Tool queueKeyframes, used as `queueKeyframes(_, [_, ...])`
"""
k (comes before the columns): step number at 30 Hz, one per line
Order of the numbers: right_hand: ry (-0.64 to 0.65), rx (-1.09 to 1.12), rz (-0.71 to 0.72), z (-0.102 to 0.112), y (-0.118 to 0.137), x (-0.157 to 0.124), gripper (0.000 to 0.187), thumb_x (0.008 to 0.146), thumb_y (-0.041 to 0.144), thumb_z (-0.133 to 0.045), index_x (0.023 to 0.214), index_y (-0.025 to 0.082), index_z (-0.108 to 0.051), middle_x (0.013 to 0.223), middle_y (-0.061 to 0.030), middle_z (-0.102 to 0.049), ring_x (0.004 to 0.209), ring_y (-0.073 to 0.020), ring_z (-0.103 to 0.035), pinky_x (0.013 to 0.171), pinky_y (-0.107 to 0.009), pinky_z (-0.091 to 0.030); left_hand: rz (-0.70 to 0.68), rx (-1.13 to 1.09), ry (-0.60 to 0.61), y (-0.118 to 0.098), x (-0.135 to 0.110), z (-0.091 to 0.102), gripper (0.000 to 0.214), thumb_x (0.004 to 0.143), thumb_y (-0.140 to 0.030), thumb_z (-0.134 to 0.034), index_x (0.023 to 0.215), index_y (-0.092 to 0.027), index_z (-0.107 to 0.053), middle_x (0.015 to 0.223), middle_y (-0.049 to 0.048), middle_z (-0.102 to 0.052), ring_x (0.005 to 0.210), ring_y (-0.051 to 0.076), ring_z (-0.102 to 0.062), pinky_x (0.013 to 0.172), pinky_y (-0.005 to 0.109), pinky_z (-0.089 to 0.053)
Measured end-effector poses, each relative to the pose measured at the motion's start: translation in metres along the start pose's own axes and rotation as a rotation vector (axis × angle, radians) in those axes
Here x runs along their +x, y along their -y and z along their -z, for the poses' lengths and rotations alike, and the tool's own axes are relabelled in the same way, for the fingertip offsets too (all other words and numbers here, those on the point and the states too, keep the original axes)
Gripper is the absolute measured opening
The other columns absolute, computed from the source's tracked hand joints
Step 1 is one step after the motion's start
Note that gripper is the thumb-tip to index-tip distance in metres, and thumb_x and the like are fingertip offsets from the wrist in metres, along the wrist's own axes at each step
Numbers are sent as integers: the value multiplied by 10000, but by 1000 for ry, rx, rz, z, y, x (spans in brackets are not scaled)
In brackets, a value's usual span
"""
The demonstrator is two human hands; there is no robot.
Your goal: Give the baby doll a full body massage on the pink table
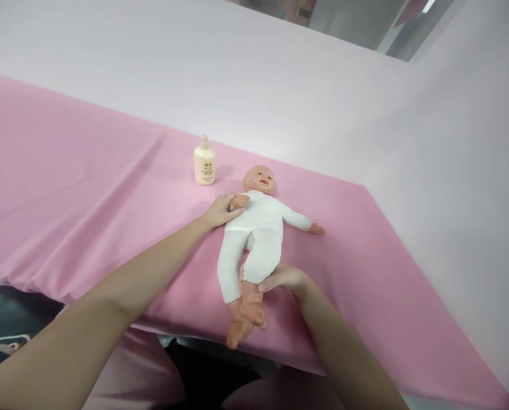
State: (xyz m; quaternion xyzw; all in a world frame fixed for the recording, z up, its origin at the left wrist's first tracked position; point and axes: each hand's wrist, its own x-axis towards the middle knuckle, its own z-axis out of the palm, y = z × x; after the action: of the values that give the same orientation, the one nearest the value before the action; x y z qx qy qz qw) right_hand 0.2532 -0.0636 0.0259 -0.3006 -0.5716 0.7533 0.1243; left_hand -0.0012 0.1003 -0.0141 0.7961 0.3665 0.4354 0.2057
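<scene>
On its back lies a baby doll (258,213) in a white body suit, its head toward the wall and its bare feet toward me. My left hand (221,211) is closed around the doll's arm near its small hand, the thumb against the torso. My right hand (282,277) grips the doll's lower leg just above the ankle, thumb on top and fingers partly hidden beneath. The doll's other arm stretches out to the right, palm on the cloth. Its feet overlap near the table's front edge.
A cream pump bottle (205,164) stands upright left of the doll's head. Pink cloth (87,188) covers the table, wrinkled at the left. A white wall (152,62) rises behind, with a window (344,23) at the top. Dark items (15,313) sit below the left front edge.
</scene>
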Motion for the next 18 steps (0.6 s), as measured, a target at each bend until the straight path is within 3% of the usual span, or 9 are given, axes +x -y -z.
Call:
queueKeyframes(9, [6,-10,9,0,0,0,613,672,525,-1055,1114,178,-812,1090,-61,-780,1278,-308,-692,1244,-506,-460,13,-3,6,0,0,0,482,899,-495,-695,1265,-193,-780,1247,109,-842,1140,332,-770,1078,466,-604])
queueKeyframes(18, [-11,-2,17,1,-4,1,643,665,522,-1058,1158,186,-818,1164,-66,-780,1206,-268,-692,1150,-429,-505,-17,3,0,3,-1,-1,457,918,-497,-690,1255,-200,-770,1234,120,-835,1131,330,-777,1070,472,-608])
